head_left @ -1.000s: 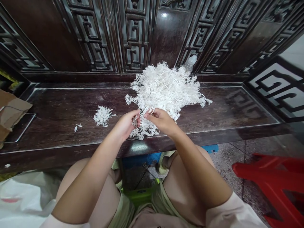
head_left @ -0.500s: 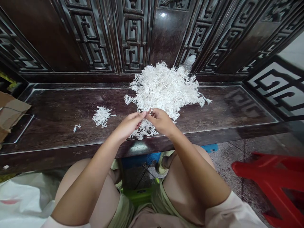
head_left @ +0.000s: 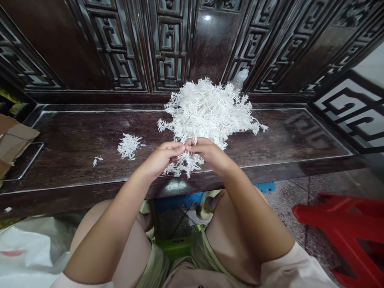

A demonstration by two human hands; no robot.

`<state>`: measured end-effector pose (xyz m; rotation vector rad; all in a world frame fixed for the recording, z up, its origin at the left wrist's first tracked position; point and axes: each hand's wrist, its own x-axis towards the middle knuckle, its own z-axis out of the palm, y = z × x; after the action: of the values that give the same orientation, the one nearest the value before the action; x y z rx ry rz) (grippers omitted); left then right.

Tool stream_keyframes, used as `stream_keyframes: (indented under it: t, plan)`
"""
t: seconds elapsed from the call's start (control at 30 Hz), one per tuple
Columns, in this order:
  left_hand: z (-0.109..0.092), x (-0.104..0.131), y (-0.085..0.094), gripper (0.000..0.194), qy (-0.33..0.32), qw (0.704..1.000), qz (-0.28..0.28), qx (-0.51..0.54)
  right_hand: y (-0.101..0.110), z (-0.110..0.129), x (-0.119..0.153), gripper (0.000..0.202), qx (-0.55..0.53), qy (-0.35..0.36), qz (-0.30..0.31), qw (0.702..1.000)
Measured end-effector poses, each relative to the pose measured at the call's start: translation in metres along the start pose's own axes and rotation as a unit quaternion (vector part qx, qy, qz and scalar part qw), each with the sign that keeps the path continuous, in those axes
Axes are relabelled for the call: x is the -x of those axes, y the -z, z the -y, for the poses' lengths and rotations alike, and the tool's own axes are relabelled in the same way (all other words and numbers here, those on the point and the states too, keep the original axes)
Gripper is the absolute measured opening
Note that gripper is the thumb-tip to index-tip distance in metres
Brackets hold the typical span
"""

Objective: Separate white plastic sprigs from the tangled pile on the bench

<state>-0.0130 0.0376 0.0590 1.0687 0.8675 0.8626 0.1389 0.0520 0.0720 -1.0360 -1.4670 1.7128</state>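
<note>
My left hand (head_left: 166, 157) and my right hand (head_left: 208, 153) meet at the front of a large heap of white branched plastic sprigs (head_left: 208, 110). Both are closed, with thumbs and fingertips pinched together on a thin white sprig (head_left: 188, 160). Its stem loops up above the right fingers, and its frayed tips seem to hang below, though they blend with the sprigs behind. To the left lies a small pile of short white pieces (head_left: 129, 146), with a few loose bits (head_left: 96, 161) further left.
The dark wooden bench (head_left: 72, 140) has a carved back panel (head_left: 214, 52). A clear bottle (head_left: 240, 78) stands behind the heap. Cardboard (head_left: 15, 138) and a metal wire frame (head_left: 31, 162) sit at left. A red plastic stool (head_left: 339, 216) is at right, a white bag (head_left: 30, 248) lower left.
My right hand has turned slightly, its wrist shifting right and its fingers flattening. The sprig's tips now show lower beneath the fingers. My left hand stays nearly in place.
</note>
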Motion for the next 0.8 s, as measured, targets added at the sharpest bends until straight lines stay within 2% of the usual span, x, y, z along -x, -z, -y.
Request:
stream_keyframes:
  t: [0.1, 0.23, 0.33, 0.43, 0.5, 0.63, 0.8]
  plan:
    - [-0.001, 0.002, -0.006, 0.014, 0.012, 0.994, 0.02, 0.109, 0.002, 0.007, 0.005, 0.006, -0.042, 0.007, 0.035, 0.998]
    - [-0.011, 0.006, -0.004, 0.028, -0.034, 0.975, 0.061, 0.209, 0.006, 0.015, 0.009, 0.01, -0.059, 0.006, 0.06, 0.996]
    - [-0.019, 0.007, 0.004, 0.032, -0.053, 0.975, 0.022, 0.217, 0.006, 0.014, 0.008, 0.009, -0.04, 0.004, 0.018, 0.999]
    - [-0.019, 0.004, 0.007, 0.031, -0.026, 0.976, -0.025, 0.213, 0.004, 0.006, 0.002, 0.007, 0.003, 0.006, -0.091, 0.996]
    - [-0.014, 0.001, 0.006, 0.03, 0.008, 0.975, -0.049, 0.216, 0.002, -0.001, -0.002, 0.01, 0.029, 0.009, -0.127, 0.991]
    - [-0.002, -0.005, -0.001, 0.025, 0.065, 0.967, -0.106, 0.222, -0.001, -0.01, -0.005, 0.015, 0.062, 0.021, -0.111, 0.992]
    - [0.004, -0.009, -0.006, 0.018, 0.092, 0.959, -0.16, 0.214, -0.001, -0.012, -0.005, 0.016, 0.074, 0.036, -0.108, 0.991]
